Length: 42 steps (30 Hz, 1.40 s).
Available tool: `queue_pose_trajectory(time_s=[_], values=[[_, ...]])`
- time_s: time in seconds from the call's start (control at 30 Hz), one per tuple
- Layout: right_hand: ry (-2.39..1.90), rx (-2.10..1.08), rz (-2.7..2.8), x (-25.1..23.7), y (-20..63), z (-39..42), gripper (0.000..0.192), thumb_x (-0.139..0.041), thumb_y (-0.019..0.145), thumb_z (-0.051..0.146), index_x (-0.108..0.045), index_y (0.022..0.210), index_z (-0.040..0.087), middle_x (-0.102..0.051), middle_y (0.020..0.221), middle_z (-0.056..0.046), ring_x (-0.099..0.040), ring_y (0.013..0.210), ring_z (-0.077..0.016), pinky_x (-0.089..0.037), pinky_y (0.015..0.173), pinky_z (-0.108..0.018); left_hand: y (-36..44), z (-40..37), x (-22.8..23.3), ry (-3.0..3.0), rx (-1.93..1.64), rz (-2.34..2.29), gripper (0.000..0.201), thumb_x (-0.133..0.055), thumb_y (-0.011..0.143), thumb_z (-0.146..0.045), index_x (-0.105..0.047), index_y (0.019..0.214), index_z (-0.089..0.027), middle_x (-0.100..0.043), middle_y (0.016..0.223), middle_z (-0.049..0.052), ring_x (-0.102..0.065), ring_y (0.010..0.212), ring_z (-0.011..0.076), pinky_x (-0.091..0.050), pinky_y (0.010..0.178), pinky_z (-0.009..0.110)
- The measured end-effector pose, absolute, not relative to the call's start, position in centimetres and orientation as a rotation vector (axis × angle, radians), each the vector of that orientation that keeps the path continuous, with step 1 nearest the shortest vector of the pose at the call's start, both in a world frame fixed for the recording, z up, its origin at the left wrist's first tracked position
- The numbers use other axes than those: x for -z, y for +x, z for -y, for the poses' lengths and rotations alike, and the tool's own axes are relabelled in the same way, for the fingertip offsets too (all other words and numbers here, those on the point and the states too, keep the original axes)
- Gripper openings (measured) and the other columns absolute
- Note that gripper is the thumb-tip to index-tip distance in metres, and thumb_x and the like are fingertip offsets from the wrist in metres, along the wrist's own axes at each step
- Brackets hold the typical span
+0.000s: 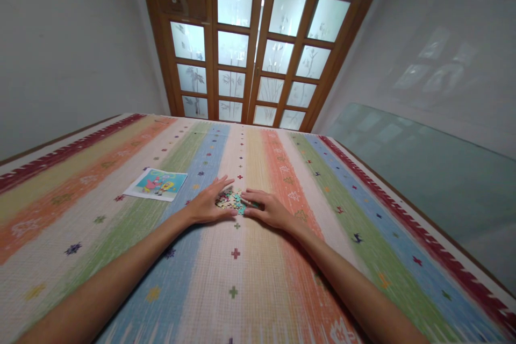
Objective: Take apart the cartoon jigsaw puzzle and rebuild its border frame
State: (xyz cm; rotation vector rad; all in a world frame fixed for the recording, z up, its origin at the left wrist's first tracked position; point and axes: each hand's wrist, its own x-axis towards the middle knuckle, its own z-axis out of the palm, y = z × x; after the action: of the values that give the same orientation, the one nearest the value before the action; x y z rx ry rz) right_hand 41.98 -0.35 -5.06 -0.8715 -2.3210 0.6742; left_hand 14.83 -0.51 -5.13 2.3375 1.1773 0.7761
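At the middle of the patterned cloth (217, 279), between the two hands: one low heap of jigsaw pieces (230, 200), cream, teal and darker bits, loose and overlapping. Single outlines are too small for me to sort from this end.

Left hand (210, 201): curved about the heap's left side. Fingers parted, thumb set well off from them along the near edge; nothing visibly pinched.

Right hand (268, 210): at the heap's right side, fingers lying close together over the pieces, thumb below with a gap between. Whether a piece is caught under the fingertips, I cannot tell.

Handling note, my judgement: I would keep both hands low and the wrists soft, so the heap is steadied from two sides and no piece slides out under a thumb. Light fingertip strokes should spread the pieces into one layer; hard pressing could snag the cloth or flip pieces over.

Printed sheet (156, 184): flat, left of the left hand and apart from it, pink and yellow cartoon figures on blue; best left uncovered.

Background: wooden doors (234, 67) with frosted panes, beyond the cloth's far edge.
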Motion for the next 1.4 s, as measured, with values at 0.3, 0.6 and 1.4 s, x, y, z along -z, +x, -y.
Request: queue_pose_trajectory(time_s=[0.3, 0.6, 1.4], values=[[-1.104, -0.376, 2.356, 5.9, 43.1, -1.3, 0.054, -0.076, 0.086, 0.056, -0.074, 0.122, 0.015, -0.062, 0.142, -0.021, -0.050, 0.140, -0.0370, -0.041, 0.113, -0.056, 15.6, 0.3, 5.3, 2.436, -0.518, -1.281, 0.100, -0.068, 0.081, -0.073, -0.036, 0.157, -0.017, -0.038, 0.162, 0.021, -0.033, 0.151, 0.0397, -0.024, 0.124, 0.055], [-1.135, -0.235, 2.252, 5.4, 39.9, -0.6, 0.017, -0.070, 0.095, 0.034, -0.079, 0.094, 0.020, -0.071, 0.104, -0.010, -0.060, 0.100, -0.0247, -0.047, 0.090, -0.040, 16.3, -0.2, 5.9, 2.255, -0.766, -1.175, 0.090, -0.070, 0.084, -0.058, -0.033, 0.154, -0.016, -0.056, 0.148, 0.022, -0.058, 0.133, 0.0339, -0.043, 0.113, 0.049], [-1.305, -0.265, 2.225, 5.8, 36.5, -0.4, 0.018, -0.059, 0.101, 0.029, -0.075, 0.102, 0.020, -0.063, 0.103, -0.011, -0.053, 0.103, -0.0275, -0.045, 0.092, -0.043, 16.3, 0.0, 5.7, 2.380, -0.793, -1.177, 0.082, -0.075, 0.079, -0.057, -0.049, 0.144, -0.015, -0.055, 0.147, 0.021, -0.052, 0.135, 0.0388, -0.038, 0.117, 0.055]])
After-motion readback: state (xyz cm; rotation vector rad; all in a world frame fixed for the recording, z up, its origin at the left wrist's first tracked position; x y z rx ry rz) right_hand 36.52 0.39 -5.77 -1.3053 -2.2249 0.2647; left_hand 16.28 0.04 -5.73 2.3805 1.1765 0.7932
